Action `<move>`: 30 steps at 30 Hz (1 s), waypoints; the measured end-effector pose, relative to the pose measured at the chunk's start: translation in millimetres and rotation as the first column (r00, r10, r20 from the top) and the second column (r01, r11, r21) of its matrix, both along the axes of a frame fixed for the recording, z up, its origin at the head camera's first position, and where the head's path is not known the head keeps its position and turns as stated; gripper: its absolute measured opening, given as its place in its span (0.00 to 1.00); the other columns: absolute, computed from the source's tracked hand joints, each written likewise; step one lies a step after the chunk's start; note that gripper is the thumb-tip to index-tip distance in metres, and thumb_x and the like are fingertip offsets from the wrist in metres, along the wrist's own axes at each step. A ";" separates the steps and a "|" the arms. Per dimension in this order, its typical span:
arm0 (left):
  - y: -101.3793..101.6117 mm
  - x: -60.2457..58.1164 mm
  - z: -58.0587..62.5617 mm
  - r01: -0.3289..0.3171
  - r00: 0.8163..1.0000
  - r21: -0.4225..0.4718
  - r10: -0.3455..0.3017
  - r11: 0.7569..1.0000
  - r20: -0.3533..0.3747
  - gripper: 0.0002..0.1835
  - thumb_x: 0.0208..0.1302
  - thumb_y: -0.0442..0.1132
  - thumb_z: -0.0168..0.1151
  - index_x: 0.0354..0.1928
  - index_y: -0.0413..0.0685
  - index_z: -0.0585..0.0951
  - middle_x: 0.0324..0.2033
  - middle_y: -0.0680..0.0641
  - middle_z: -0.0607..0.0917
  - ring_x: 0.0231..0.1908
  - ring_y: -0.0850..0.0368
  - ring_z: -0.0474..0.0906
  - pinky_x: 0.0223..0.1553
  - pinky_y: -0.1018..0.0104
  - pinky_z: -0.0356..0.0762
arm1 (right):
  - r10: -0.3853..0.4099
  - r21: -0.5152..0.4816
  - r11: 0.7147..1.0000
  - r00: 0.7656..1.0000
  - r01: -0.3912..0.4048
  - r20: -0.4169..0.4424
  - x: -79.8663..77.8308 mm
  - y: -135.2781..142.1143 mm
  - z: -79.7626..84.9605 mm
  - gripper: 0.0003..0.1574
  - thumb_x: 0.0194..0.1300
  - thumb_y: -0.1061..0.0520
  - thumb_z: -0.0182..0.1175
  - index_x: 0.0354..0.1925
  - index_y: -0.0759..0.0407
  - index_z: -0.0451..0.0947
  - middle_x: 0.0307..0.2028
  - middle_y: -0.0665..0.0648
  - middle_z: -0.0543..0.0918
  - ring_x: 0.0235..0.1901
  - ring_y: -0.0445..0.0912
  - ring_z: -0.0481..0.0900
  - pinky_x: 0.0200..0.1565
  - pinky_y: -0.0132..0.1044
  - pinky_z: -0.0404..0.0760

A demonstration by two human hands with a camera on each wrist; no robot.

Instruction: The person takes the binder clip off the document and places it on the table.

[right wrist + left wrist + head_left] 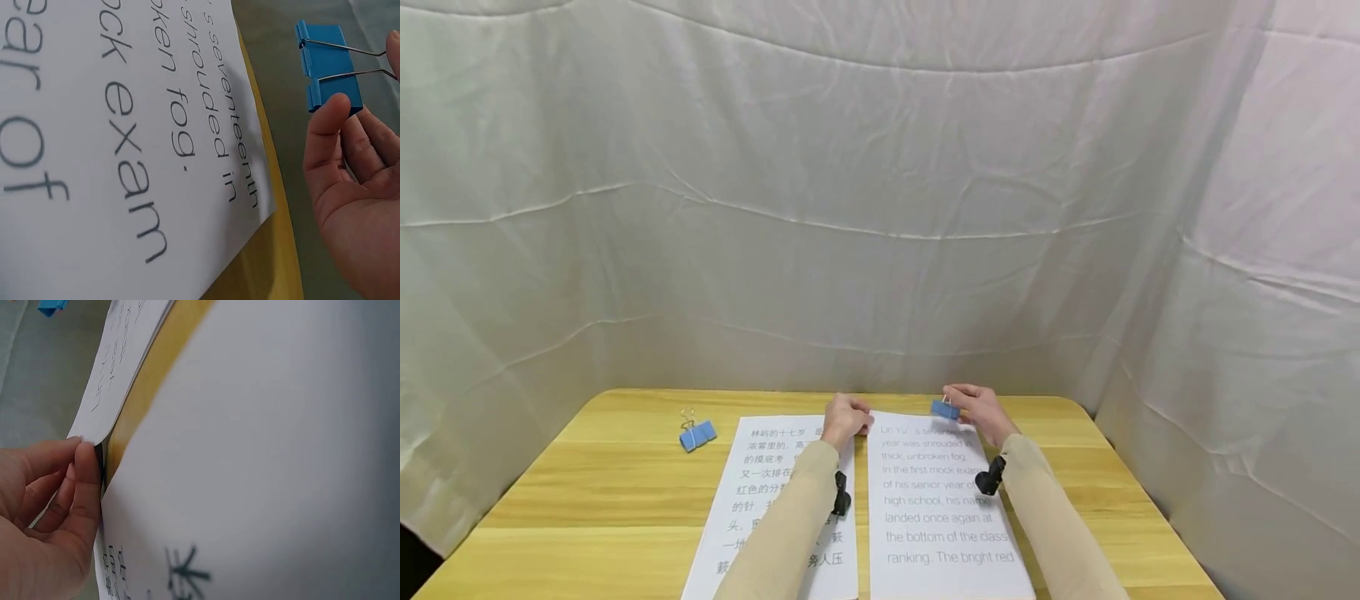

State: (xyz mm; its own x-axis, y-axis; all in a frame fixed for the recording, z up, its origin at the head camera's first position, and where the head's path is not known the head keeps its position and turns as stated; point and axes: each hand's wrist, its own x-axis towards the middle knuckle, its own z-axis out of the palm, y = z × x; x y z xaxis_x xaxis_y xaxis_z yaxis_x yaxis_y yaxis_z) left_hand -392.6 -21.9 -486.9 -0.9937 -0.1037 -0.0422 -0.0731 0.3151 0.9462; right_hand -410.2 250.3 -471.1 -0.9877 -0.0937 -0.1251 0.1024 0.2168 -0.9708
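Observation:
My right hand (981, 411) holds a blue binder clip (332, 65) near the top edge of the stack of English-printed sheets (940, 500). Its thumb is against the clip's body, and the wire handles point toward the fingers in the right wrist view. With thumb and fingertips, my left hand (53, 506) pinches the top left corner of that same English stack. Under my left forearm lies a second stack of sheets, printed in Chinese (737, 517). Another blue binder clip (698, 436) rests on the table to the left of both stacks.
The yellow wood-grain table (587, 500) carries everything. A narrow strip of tabletop shows between the two stacks. Pale grey cloth (880, 283) hangs behind the table's far edge and along both sides.

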 end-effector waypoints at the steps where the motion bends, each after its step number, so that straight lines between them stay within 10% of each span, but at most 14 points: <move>1: -0.7 0.9 -0.6 -0.001 1.000 -0.002 0.001 1.000 -0.007 0.09 0.52 0.25 0.68 0.38 0.33 0.86 0.26 0.43 0.87 0.21 0.58 0.81 0.26 0.67 0.82 | -0.003 -0.011 1.000 1.000 0.003 0.008 1.0 0.9 -1.2 0.41 0.62 0.38 0.66 0.64 0.61 0.73 0.62 0.64 0.75 0.51 0.49 0.75 0.42 0.34 0.78; 30: 1.8 3.7 1.4 0.000 0.998 -0.104 -0.006 0.995 -0.060 0.08 0.50 0.24 0.68 0.36 0.32 0.86 0.28 0.42 0.87 0.23 0.58 0.80 0.27 0.71 0.79 | -0.063 0.039 0.997 0.997 0.061 0.054 22.5 65.1 -17.6 0.50 0.59 0.34 0.65 0.68 0.63 0.66 0.65 0.65 0.73 0.52 0.48 0.76 0.40 0.31 0.80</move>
